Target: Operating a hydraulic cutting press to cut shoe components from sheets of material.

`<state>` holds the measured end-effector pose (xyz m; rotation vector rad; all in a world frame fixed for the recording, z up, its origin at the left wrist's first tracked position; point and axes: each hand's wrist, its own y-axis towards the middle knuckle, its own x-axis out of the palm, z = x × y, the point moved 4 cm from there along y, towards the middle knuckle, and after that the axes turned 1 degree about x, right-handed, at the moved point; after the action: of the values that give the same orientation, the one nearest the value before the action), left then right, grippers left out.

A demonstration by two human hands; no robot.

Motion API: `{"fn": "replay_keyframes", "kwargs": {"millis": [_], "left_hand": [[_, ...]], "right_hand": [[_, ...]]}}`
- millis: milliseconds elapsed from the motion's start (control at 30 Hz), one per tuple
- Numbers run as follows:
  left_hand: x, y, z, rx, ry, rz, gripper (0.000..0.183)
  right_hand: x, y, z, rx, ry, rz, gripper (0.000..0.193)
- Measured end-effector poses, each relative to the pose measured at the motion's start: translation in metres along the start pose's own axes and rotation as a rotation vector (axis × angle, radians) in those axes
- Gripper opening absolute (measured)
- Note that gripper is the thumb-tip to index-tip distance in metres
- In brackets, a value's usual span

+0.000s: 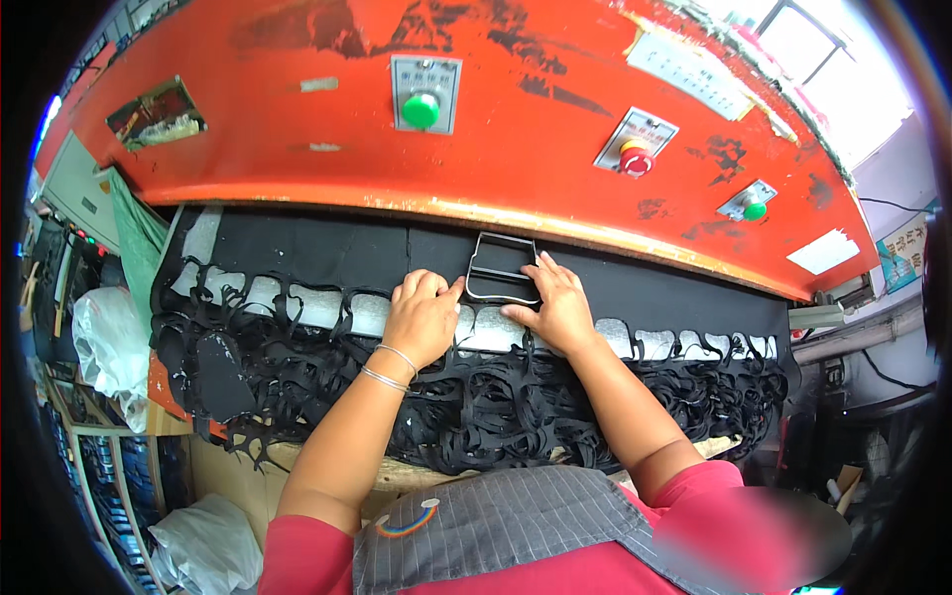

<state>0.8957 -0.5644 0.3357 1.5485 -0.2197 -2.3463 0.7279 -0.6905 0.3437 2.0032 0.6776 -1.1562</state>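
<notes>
A metal frame (502,275) on a black sheet (327,248)

At far left are stocked shelves (119,486), a clear plastic bag (107,342) and a green cloth (139,233). A scuffed orange machine front (297,129) spans the far side; it carries a dark picture sticker (159,114), then a green button (420,111) on a plate with printed characters. Below, a pale worktop (369,315) shows through holes in the sheet, and tangled black strips (476,416) lie between the person and the frame. The left hand (421,317) has its fingers half curled, index tip at the frame's left side; I cannot tell whether it grips. The frame, with a crossbar, lies near the machine's lower edge. The right hand (563,309) has thumb and fingers spread, fingertips against the frame's right side, not closed round it. Farther right come a red button (636,159), a torn printed label (689,74), another green button (755,211), white paper (823,253) and a poster (902,260) bearing characters.
</notes>
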Motion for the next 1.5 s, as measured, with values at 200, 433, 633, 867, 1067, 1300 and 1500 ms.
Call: {"fn": "replay_keyframes", "kwargs": {"millis": [200, 433, 633, 867, 1067, 1300, 1500], "left_hand": [[-0.07, -0.002, 0.018, 0.098, -0.221, 0.458, 0.025], [-0.185, 0.018, 0.065, 0.265, -0.024, 0.659, 0.012], [-0.17, -0.041, 0.083, 0.065, -0.155, 0.383, 0.025], [-0.072, -0.193, 0.109, -0.016, -0.148, -0.088, 0.018], [-0.061, -0.206, 0.119, -0.047, -0.036, 0.115, 0.017], [-0.063, -0.192, 0.11, -0.098, -0.031, 0.089, 0.025], [-0.065, -0.132, 0.079, -0.27, -0.155, -0.433, 0.031]], "right_hand": [[-0.153, -0.019, -0.004, -0.113, 0.27, 0.814, 0.041], [-0.289, -0.033, 0.06, 0.207, -0.4, 1.396, 0.06], [-0.251, -0.071, 0.004, -0.126, -0.235, 1.156, 0.03], [-0.088, -0.179, -0.155, -0.358, 0.178, -0.218, 0.048], [-0.045, -0.203, -0.174, -0.182, -0.075, -0.204, 0.035], [-0.049, -0.186, -0.173, -0.188, -0.044, -0.227, 0.032], [-0.071, -0.095, -0.135, -0.048, 0.395, -0.687, 0.035]]}}
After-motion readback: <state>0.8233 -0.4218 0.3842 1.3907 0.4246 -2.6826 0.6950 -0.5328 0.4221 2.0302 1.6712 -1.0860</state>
